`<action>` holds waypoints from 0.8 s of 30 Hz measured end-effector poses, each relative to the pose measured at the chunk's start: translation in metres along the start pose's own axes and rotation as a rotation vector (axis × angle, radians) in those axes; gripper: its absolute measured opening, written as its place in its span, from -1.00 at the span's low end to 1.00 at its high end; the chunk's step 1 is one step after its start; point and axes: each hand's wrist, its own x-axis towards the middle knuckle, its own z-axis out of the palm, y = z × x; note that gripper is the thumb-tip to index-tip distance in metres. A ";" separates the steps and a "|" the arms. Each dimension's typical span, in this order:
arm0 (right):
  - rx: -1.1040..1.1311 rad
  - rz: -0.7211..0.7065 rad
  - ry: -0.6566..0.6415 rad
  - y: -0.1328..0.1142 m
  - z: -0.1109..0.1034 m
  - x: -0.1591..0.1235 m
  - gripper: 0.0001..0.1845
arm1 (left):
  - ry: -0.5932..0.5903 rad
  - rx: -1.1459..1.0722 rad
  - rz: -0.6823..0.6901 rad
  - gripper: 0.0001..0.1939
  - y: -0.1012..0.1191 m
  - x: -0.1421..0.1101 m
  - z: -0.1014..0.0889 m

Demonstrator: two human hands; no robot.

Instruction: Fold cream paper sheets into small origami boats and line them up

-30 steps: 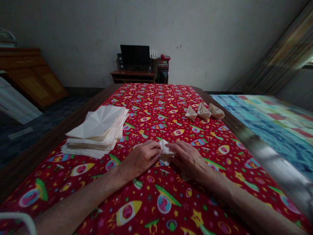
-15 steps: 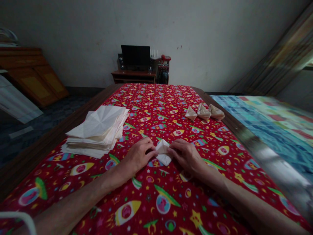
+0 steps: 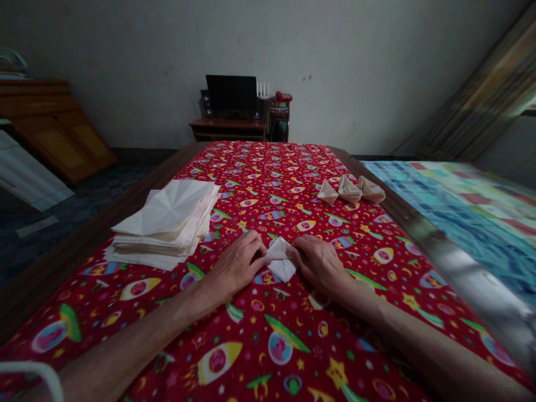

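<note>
A small piece of folded white paper (image 3: 282, 269) lies on the red patterned tablecloth (image 3: 259, 340), creased into a diamond shape. My left hand (image 3: 240, 259) pinches its left corner between thumb and fingers. On the opposite corner, my right hand (image 3: 316, 259) is closed in a similar pinch, its thumb on the paper's upper face. To the left rests a stack of creased paper sheets (image 3: 167, 209), the top one marked with radiating folds. Several folded paper pieces stand in groups at the right, among them a pointed folded paper (image 3: 327, 192).
A bed with a blue checked cover (image 3: 452, 223) runs along the table's right side. Beyond the table's far end stand a monitor (image 3: 231, 96) and a red telephone (image 3: 283, 96). A wooden cabinet (image 3: 54, 131) is at the far left. A white curved object (image 3: 37, 368) shows at lower left.
The crease across the folded paper now lies flatter, and its upper flap looks changed. My right thumb has shifted slightly up along the right corner. Both hands stay on the paper.
</note>
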 end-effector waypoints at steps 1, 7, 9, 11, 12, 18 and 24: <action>0.001 0.007 -0.006 0.000 0.000 0.000 -0.75 | 0.007 -0.009 -0.004 -0.92 -0.001 0.000 0.000; -0.051 0.020 0.009 -0.001 0.001 -0.001 -0.75 | 0.064 -0.019 -0.092 -0.82 0.000 0.003 -0.002; -0.082 0.020 0.008 -0.001 0.001 0.000 -0.75 | 0.065 0.000 -0.086 -0.82 0.002 0.004 -0.002; -0.112 0.031 -0.007 -0.002 0.001 0.001 -0.74 | 0.065 0.041 -0.075 -0.83 0.004 0.004 -0.002; -0.127 0.036 -0.012 -0.002 0.001 0.001 -0.74 | 0.070 0.068 -0.073 -0.83 0.004 0.004 -0.002; -0.170 0.043 -0.008 -0.003 0.001 0.001 -0.75 | 0.124 0.177 0.009 -0.89 0.013 0.000 -0.003; -0.160 0.022 0.013 -0.004 0.003 0.001 -0.73 | -0.022 0.274 0.270 -0.64 0.026 -0.008 -0.002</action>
